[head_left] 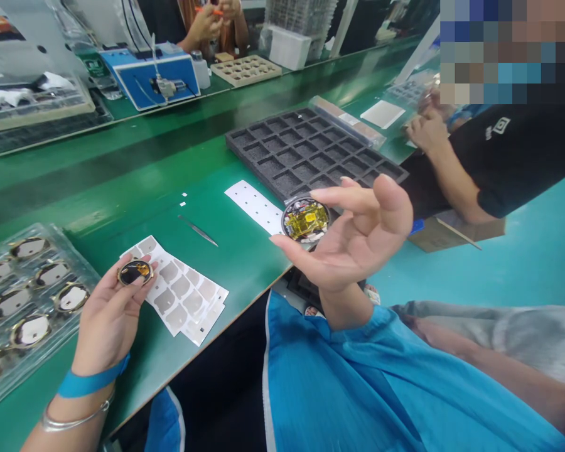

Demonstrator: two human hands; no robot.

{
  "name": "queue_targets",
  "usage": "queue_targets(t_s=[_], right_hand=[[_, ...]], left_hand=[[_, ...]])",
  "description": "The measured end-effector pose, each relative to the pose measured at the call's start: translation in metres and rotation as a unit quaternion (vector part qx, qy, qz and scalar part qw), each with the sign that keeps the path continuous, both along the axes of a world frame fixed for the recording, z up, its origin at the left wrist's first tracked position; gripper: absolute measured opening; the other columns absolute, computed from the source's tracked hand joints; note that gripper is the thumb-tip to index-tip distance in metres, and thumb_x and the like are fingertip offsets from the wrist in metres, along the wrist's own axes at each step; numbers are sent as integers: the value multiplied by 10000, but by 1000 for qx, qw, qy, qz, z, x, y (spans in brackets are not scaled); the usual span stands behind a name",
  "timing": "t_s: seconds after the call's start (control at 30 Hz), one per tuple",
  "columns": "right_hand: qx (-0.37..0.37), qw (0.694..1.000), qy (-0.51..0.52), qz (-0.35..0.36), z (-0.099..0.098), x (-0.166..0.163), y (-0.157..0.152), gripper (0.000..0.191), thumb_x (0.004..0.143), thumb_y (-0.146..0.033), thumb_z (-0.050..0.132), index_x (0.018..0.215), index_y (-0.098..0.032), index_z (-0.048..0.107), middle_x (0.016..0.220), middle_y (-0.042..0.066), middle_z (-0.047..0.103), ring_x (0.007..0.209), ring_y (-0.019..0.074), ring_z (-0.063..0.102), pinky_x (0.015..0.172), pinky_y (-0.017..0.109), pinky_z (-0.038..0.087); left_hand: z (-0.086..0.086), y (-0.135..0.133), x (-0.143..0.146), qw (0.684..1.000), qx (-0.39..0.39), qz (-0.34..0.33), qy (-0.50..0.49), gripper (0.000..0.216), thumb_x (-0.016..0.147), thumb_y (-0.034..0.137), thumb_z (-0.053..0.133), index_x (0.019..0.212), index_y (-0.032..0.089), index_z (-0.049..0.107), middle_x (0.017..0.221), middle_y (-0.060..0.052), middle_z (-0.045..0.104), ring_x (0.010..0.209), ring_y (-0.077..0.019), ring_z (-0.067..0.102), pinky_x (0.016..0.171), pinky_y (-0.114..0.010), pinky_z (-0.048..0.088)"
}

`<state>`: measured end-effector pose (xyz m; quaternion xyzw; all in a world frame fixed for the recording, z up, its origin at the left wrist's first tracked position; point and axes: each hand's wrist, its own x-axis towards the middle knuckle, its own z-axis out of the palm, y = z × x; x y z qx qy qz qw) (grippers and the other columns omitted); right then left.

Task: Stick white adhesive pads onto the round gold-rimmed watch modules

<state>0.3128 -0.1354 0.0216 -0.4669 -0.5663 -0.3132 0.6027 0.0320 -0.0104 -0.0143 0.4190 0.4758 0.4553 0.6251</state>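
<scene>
Between the thumb and fingers of my right hand (358, 232) is a round watch module (306, 220), its inner side with yellow tape and small parts facing me. My left hand (110, 304) grips a gold-rimmed watch case (135, 272), dark inside with an orange flex strip. Under and beside the left fingers lie sheets of grey die-cut stickers (188, 295). A pair of tweezers (198, 230) rests on the green bench just beyond them. Behind the right hand is a white strip with small dark squares (254, 204).
At left, a clear plastic tray (51, 232) carries several gold-rimmed cases. A black foam tray (282, 150) with square pockets lies beyond my right hand. A blue machine (145, 78) stands at the back. Co-workers' hands show at the right (428, 129) and far side (211, 22).
</scene>
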Motion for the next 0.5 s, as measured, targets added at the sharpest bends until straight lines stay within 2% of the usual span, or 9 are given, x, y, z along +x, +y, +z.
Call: queue_targets(t_s=[0.1,0.2,0.5], right_hand=[[0,1000,1,8,0,1,0,923,827,-500,825,1526,-311,253,1165,54,626,1117,337,665,1177,712,331],[-2,1000,8,21,0,1,1,911,834,-530,809,1526,-329,251,1198,47,617,1158,352,647,1169,726,323],[-26,998,42,36,-2,-2,0,909,837,-475,812,1522,-331,232,1213,41,599,1031,272,684,1088,603,507]], left_hand=[[0,0,0,1000,-3,-2,3,627,498,258,937,1088,209,728,1053,-47,759,1022,-201,708,1230,-484,362],[0,1,0,1000,-3,-3,7,621,513,258,930,1098,216,728,1063,-46,757,1032,-203,705,1228,-486,365],[-1,1,-1,1000,-3,-2,7,569,565,240,903,1105,212,728,1073,-44,753,1022,-185,703,1227,-479,361]])
